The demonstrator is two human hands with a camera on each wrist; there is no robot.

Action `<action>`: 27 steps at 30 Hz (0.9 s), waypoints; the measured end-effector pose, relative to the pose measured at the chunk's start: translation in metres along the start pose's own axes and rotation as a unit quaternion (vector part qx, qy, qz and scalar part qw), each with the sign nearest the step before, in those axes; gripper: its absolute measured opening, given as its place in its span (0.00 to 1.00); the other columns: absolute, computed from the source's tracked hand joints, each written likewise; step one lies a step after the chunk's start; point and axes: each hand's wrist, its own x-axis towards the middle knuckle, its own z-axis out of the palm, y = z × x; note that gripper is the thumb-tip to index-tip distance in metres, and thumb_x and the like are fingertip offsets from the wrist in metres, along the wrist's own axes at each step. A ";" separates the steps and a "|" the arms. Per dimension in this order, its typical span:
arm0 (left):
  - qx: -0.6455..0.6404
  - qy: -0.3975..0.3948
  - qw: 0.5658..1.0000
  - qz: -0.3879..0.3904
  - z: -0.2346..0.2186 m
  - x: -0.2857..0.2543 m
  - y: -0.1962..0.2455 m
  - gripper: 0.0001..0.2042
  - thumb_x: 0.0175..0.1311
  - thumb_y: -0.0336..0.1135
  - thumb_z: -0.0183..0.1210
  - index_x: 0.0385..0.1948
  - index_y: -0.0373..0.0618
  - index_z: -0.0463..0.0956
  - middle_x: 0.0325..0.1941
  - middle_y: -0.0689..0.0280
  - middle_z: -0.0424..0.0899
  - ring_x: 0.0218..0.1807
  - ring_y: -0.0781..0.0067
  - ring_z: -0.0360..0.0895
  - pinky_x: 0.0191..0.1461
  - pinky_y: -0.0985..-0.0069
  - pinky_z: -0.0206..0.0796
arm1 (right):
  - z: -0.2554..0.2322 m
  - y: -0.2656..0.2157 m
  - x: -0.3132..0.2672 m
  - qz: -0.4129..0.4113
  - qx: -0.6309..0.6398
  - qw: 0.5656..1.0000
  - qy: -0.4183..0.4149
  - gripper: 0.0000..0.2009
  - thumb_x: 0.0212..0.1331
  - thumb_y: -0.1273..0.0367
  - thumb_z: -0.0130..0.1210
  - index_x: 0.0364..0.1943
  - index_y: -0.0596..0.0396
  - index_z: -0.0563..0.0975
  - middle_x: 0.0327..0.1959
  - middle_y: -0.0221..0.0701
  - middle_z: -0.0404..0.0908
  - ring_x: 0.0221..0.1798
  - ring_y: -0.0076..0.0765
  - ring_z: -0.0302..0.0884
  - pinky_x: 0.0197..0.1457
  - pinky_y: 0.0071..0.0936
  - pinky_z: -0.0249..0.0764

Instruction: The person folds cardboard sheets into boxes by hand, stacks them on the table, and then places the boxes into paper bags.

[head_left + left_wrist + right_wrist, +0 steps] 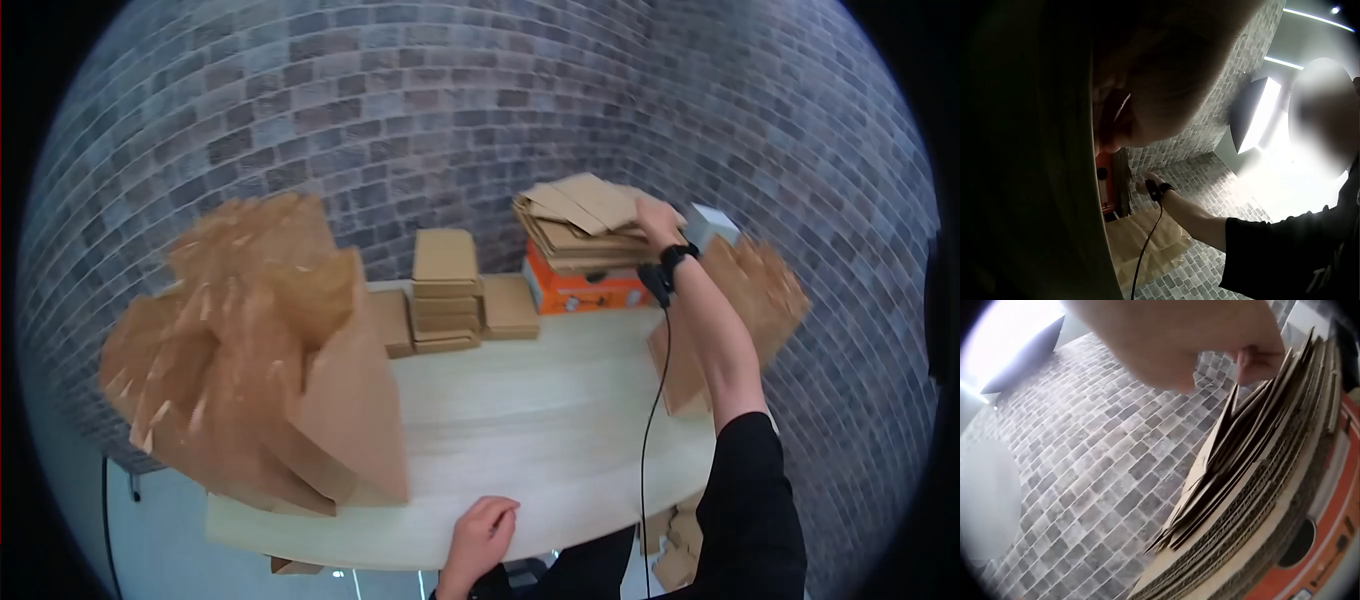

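Note:
My right hand [657, 218] reaches to the far right of the table, over a stack of flattened cardboard [560, 240]. Its fingers [1259, 365] are curled at the edge of the upper flattened cardboard piece [585, 200], gripping it. In the right wrist view the upper sheets [1219, 440] fan apart beneath the hand. The stack lies on an orange box [590, 292]. Near the table's front edge, my left hand [485, 535] rests loosely curled, holding nothing; it looms dark and close in the left wrist view.
A large brown paper bag [350, 400] stands at the left of the table [520, 420], a smaller paper bag [690, 370] at the right. Stacked small cardboard boxes [445, 258] line the back. A white box [712, 222] sits behind the right hand. A black cable [650, 430] hangs from the right wrist.

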 end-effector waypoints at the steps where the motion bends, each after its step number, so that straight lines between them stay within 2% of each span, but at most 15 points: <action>1: -0.002 0.002 1.000 -0.003 -0.001 0.000 0.001 0.06 0.61 0.25 0.58 0.37 0.39 0.81 0.39 0.57 0.83 0.38 0.57 0.82 0.40 0.70 0.75 | 0.006 0.008 0.005 -0.013 0.013 1.000 0.024 0.32 0.57 0.44 0.55 0.46 0.63 0.81 0.51 0.53 0.80 0.58 0.59 0.76 0.60 0.44 0.71; 2: -0.005 0.004 1.000 -0.007 -0.002 0.000 0.000 0.06 0.61 0.25 0.58 0.38 0.39 0.81 0.39 0.57 0.83 0.38 0.57 0.82 0.40 0.70 0.75 | 0.024 0.021 0.020 0.019 0.064 0.996 0.052 0.31 0.55 0.46 0.58 0.47 0.63 0.81 0.52 0.51 0.81 0.59 0.56 0.76 0.62 0.40 0.70; 4: 0.014 0.030 0.999 0.011 -0.001 0.001 -0.004 0.05 0.62 0.26 0.60 0.37 0.40 0.82 0.39 0.60 0.84 0.36 0.70 0.82 0.38 0.77 0.75 | 0.035 0.032 0.034 0.063 0.195 0.978 -0.025 0.27 0.51 0.55 0.63 0.47 0.66 0.81 0.51 0.46 0.83 0.58 0.48 0.79 0.60 0.35 0.71; 7: -0.020 0.037 0.999 0.015 -0.002 -0.002 0.003 0.06 0.60 0.24 0.56 0.37 0.39 0.80 0.39 0.51 0.81 0.42 0.46 0.79 0.46 0.63 0.73 | 0.038 0.011 0.037 0.136 0.184 0.973 -0.013 0.20 0.50 0.63 0.63 0.41 0.66 0.81 0.44 0.45 0.85 0.49 0.45 0.83 0.51 0.36 0.75; 9: -0.011 0.044 0.998 0.033 0.000 -0.002 -0.002 0.06 0.62 0.26 0.56 0.38 0.40 0.79 0.38 0.53 0.82 0.41 0.50 0.80 0.44 0.64 0.73 | -0.001 -0.039 -0.009 0.142 0.164 0.976 0.007 0.17 0.50 0.63 0.62 0.38 0.65 0.82 0.41 0.44 0.85 0.46 0.46 0.83 0.49 0.36 0.75; 11: 0.001 0.041 0.998 0.047 -0.003 -0.003 -0.005 0.06 0.64 0.28 0.56 0.38 0.41 0.79 0.37 0.56 0.83 0.39 0.54 0.81 0.43 0.65 0.74 | -0.045 -0.083 -0.063 -0.089 0.090 0.989 0.082 0.12 0.51 0.66 0.60 0.34 0.62 0.80 0.36 0.44 0.84 0.41 0.49 0.82 0.45 0.37 0.75; 13: -0.066 0.029 0.996 -0.046 -0.006 -0.002 -0.006 0.09 0.64 0.27 0.60 0.44 0.39 0.79 0.41 0.60 0.84 0.40 0.71 0.82 0.44 0.77 0.74 | -0.090 -0.117 -0.160 -0.316 0.085 0.937 0.123 0.04 0.56 0.73 0.55 0.28 0.60 0.75 0.25 0.42 0.76 0.29 0.48 0.75 0.34 0.37 0.70; 15: -0.263 0.062 0.958 -0.096 0.007 -0.004 -0.030 0.17 0.65 0.28 0.60 0.55 0.38 0.72 0.47 0.58 0.83 0.47 0.69 0.81 0.54 0.73 0.74 | -0.122 -0.127 -0.266 -0.462 0.043 0.881 0.090 0.05 0.49 0.78 0.56 0.25 0.56 0.71 0.22 0.37 0.71 0.26 0.44 0.71 0.30 0.38 0.66; 16: -0.339 0.049 0.932 -0.117 0.003 0.000 -0.027 0.27 0.69 0.35 0.59 0.65 0.38 0.60 0.58 0.52 0.77 0.57 0.60 0.77 0.62 0.63 0.72 | -0.127 -0.115 -0.310 -0.553 0.049 0.829 0.064 0.07 0.43 0.80 0.56 0.25 0.55 0.71 0.21 0.35 0.68 0.25 0.43 0.69 0.28 0.38 0.64; 18: -0.544 0.024 0.830 -0.122 -0.002 -0.002 -0.026 0.37 0.69 0.51 0.56 0.72 0.42 0.48 0.67 0.48 0.66 0.66 0.52 0.68 0.67 0.51 0.64 | -0.133 -0.092 -0.409 -0.561 0.002 0.826 -0.057 0.08 0.38 0.77 0.57 0.25 0.54 0.72 0.21 0.34 0.65 0.25 0.43 0.67 0.27 0.40 0.61; 20: -0.674 -0.003 0.728 -0.127 -0.006 -0.002 -0.007 0.34 0.71 0.42 0.57 0.71 0.40 0.50 0.68 0.51 0.66 0.67 0.58 0.67 0.66 0.58 0.65 | -0.137 -0.080 -0.475 -0.532 0.040 0.800 -0.276 0.08 0.40 0.71 0.55 0.29 0.54 0.72 0.26 0.35 0.67 0.32 0.42 0.69 0.35 0.37 0.63; 21: -0.672 -0.002 0.727 -0.143 -0.005 -0.004 -0.002 0.34 0.71 0.42 0.57 0.71 0.40 0.50 0.68 0.51 0.66 0.67 0.58 0.67 0.66 0.58 0.65 | -0.133 -0.073 -0.501 -0.522 0.041 0.795 -0.307 0.09 0.41 0.72 0.54 0.30 0.54 0.72 0.27 0.35 0.68 0.34 0.42 0.69 0.37 0.36 0.63; 23: -0.472 0.073 0.854 -0.206 0.001 -0.009 0.006 0.26 0.69 0.30 0.56 0.66 0.35 0.57 0.63 0.54 0.71 0.63 0.68 0.71 0.64 0.70 0.65 | -0.128 -0.061 -0.536 -0.536 0.087 0.778 -0.317 0.09 0.42 0.71 0.57 0.31 0.54 0.74 0.27 0.34 0.67 0.32 0.42 0.69 0.36 0.36 0.64; 25: -0.423 0.073 0.879 -0.210 0.001 -0.015 -0.003 0.22 0.69 0.28 0.54 0.62 0.33 0.62 0.60 0.56 0.74 0.59 0.70 0.73 0.62 0.72 0.67 | -0.137 -0.060 -0.545 -0.538 0.112 0.764 -0.336 0.08 0.44 0.73 0.58 0.31 0.54 0.75 0.27 0.33 0.68 0.32 0.42 0.70 0.35 0.35 0.65; 27: -0.372 0.068 0.904 -0.200 -0.001 -0.018 -0.008 0.18 0.69 0.26 0.52 0.59 0.31 0.66 0.56 0.58 0.78 0.56 0.73 0.76 0.60 0.74 0.68 | -0.156 -0.068 -0.533 -0.440 0.194 0.781 -0.397 0.06 0.50 0.77 0.59 0.31 0.55 0.77 0.26 0.32 0.73 0.31 0.42 0.73 0.34 0.34 0.69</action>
